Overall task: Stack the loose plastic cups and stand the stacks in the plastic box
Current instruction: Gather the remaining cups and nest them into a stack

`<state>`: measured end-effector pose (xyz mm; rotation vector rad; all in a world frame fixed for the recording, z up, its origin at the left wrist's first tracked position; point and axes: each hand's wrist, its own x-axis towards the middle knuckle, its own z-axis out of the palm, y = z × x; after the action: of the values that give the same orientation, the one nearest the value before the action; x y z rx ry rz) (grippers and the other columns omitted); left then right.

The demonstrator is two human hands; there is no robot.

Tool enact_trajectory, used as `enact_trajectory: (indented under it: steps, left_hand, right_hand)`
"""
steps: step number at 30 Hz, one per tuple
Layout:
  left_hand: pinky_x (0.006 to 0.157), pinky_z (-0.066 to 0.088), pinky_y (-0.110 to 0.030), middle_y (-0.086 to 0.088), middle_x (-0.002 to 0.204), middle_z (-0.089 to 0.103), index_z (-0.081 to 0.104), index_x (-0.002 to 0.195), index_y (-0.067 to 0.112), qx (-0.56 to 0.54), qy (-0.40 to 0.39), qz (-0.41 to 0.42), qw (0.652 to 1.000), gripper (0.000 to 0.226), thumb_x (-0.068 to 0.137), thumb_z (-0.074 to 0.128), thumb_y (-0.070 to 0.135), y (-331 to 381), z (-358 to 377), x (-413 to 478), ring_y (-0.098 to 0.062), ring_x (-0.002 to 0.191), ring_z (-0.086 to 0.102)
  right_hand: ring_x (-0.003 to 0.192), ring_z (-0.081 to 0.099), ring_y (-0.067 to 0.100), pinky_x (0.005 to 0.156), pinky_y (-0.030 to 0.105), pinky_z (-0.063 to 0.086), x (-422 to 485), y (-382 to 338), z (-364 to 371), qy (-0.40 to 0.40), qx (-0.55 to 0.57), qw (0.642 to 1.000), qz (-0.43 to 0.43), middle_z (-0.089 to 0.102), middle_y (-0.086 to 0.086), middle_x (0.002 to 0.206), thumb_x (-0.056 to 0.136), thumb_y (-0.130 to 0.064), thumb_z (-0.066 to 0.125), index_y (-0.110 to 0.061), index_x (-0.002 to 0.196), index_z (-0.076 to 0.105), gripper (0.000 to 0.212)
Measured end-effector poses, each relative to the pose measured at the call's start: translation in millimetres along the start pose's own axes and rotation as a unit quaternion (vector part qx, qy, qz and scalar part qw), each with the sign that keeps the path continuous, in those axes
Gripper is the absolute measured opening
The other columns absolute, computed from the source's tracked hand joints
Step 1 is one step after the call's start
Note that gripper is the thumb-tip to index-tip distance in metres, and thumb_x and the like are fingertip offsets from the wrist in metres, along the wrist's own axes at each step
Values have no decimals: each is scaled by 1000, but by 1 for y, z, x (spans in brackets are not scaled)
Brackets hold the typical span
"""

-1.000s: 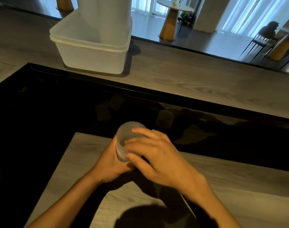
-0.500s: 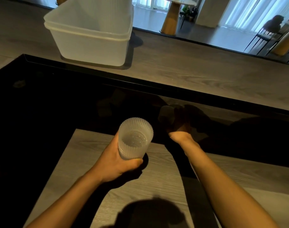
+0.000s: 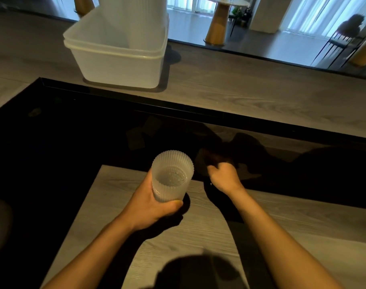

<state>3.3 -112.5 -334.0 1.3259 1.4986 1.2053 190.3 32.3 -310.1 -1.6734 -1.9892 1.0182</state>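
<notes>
Frosted ribbed cup (image 3: 171, 178) upright in left hand (image 3: 152, 206), fingers wrapped round it, over near counter (image 3: 115, 205); right hand (image 3: 224, 177) beside it at dark recess (image 3: 73, 142), fingers hidden, grip unclear; box (image 3: 117, 66) with tall stack (image 3: 134, 17) well beyond.

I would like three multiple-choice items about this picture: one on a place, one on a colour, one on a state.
1. Where does the plastic box stand?
A. on the grey counter beyond the black surface
B. on the floor
C. in the person's lap

2. What colour is the cup that is held?
A. red
B. frosted white
C. black

3. How is the cup held?
A. upside down
B. lying on its side
C. roughly upright, mouth up, in the left hand

Answers:
1 A, the box sits past the black surface.
2 B, its ribbed wall is pale and translucent.
3 C, the left hand grips its lower part and the opening faces up.
</notes>
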Motion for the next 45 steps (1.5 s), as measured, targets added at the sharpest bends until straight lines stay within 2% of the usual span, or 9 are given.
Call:
enact_trajectory:
  steps: [2,4,12,19,29,32,38,40,45]
  left_hand:
    - [90,51,-14,30,120,59,45,140,31,7,3,-17,1000,82,72,90,18,1,-2,-1,3,119,58]
    - [93,52,-18,32,120,59,45,142,31,20,1,-27,999,83,73,90,16,3,-5,-3,4,119,58]
    - [98,56,-35,16,125,62,47,141,28,33,-8,-40,999,84,69,89,30,14,-13,-14,-6,120,61]
    - [90,58,-36,2,123,66,50,137,22,21,12,-22,999,75,74,86,6,18,-11,-20,-19,114,66]
    - [91,57,-30,-1,123,70,56,132,18,-20,59,-26,998,73,71,87,-6,11,-28,-46,-21,115,68]
    - [92,58,-34,5,122,70,56,134,25,-26,98,-49,994,79,66,92,11,8,-43,-52,-15,115,67]
    - [90,56,-29,12,121,64,52,134,33,35,180,-67,981,93,50,88,43,-4,-83,-55,-5,113,63]
    - [85,55,-22,15,117,64,53,129,37,30,189,-59,980,87,50,86,44,-6,-91,-53,-1,110,63]
    - [79,52,-10,25,109,63,51,128,33,35,165,-47,985,78,63,91,20,-15,-101,-48,3,108,62]
  right_hand:
    - [89,61,18,73,27,43,-22,-4,-2,34,-7,996,-88,65,-5,86,103,-24,58,-15,99,72,17]
    - [99,49,9,83,17,40,-48,-14,-10,90,-8,978,-189,56,-13,98,103,-28,59,-25,100,72,13]
    - [107,51,19,91,23,40,-101,-66,-50,195,16,897,-397,56,-2,108,98,-18,64,-12,99,74,12]
    - [113,51,28,96,34,42,-113,-87,-40,87,-79,848,-517,62,10,111,96,-17,69,-8,98,76,12]
    - [109,53,15,95,28,44,-117,-94,-22,-36,-127,837,-532,67,-8,106,96,-26,70,-21,99,80,11]
    - [109,63,10,92,26,51,-113,-106,-12,-48,2,872,-487,70,-6,110,94,-24,70,-16,101,80,14]
    - [88,69,9,75,19,54,-68,-118,31,-32,210,957,-200,73,-6,95,98,-13,67,-21,95,76,12]
    - [81,69,9,71,19,54,-46,-114,52,-74,228,967,-87,74,-6,95,100,-18,65,-25,96,75,13]
    - [87,71,26,84,46,62,7,-104,120,-113,197,972,56,73,8,90,97,-25,65,-21,92,72,9]
